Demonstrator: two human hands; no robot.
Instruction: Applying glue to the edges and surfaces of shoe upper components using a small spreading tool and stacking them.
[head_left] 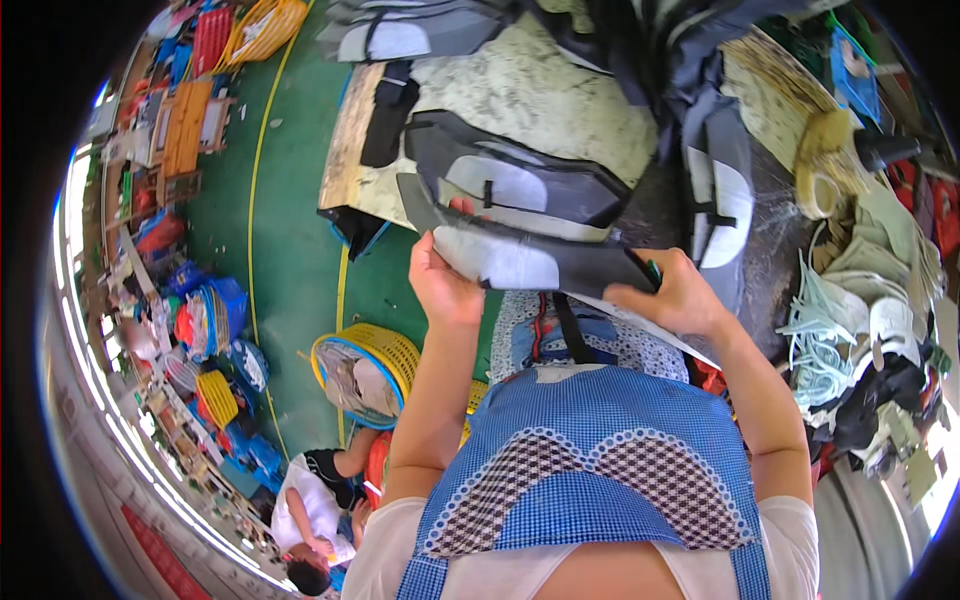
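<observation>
Between my two hands is a long, curved dark grey panel (585, 264) with a pale grey patch, perhaps a sewn fabric piece. My left hand (447, 283) grips its left end, fingertips showing behind its upper edge. Its right end is pinched in my right hand (680, 293), beside a small green thing too little to name. Just beyond, a similar grey panel (570, 190) with a black strap lies on the worktable (560, 95). Another such panel (722, 190) rests further right, close to a dark bundle of cloth (690, 60).
More grey panels (425, 28) are stacked at the table's far left, near a black strip (388, 120). Pale cords (820, 335) and cloth pieces crowd the right. A yellow basket (385, 350) stands on the green floor at left, with a seated person (315, 505) nearer.
</observation>
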